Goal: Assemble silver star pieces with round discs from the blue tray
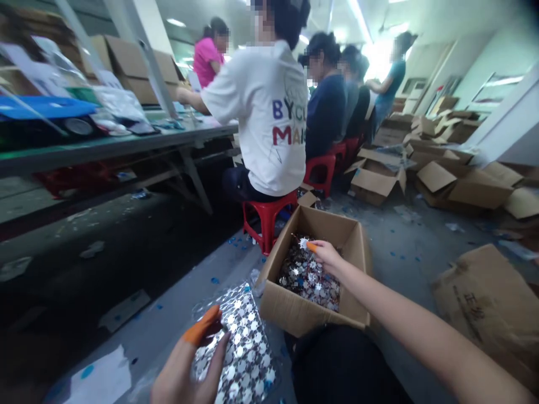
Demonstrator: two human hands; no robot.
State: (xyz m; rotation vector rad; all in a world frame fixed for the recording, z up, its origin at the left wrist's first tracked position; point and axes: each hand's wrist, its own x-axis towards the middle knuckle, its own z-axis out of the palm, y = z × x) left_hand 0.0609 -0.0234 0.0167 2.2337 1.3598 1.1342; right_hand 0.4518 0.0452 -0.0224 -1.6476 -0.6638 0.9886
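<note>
My left hand (187, 365) is at the bottom of the view, with an orange finger cot on one finger. It is at the edge of a clear plastic bag of silver foil sheet punched with star shapes (238, 345), but I cannot tell whether it grips it. My right hand (326, 255), also wearing an orange cot, reaches over an open cardboard box (314, 221). Its fingertips pinch a small silver star (303, 243). Below them, a heap of silver stars (309, 278) fills the box bottom.
Dark-clothed legs (341, 365) lie beneath the box. A co-worker in a white shirt (265, 118) sits on a red stool (267, 219), with several others beyond. A long table (113, 140) runs along the left. Flattened and open cartons (463, 185) lie at right, and blue scraps dot the floor.
</note>
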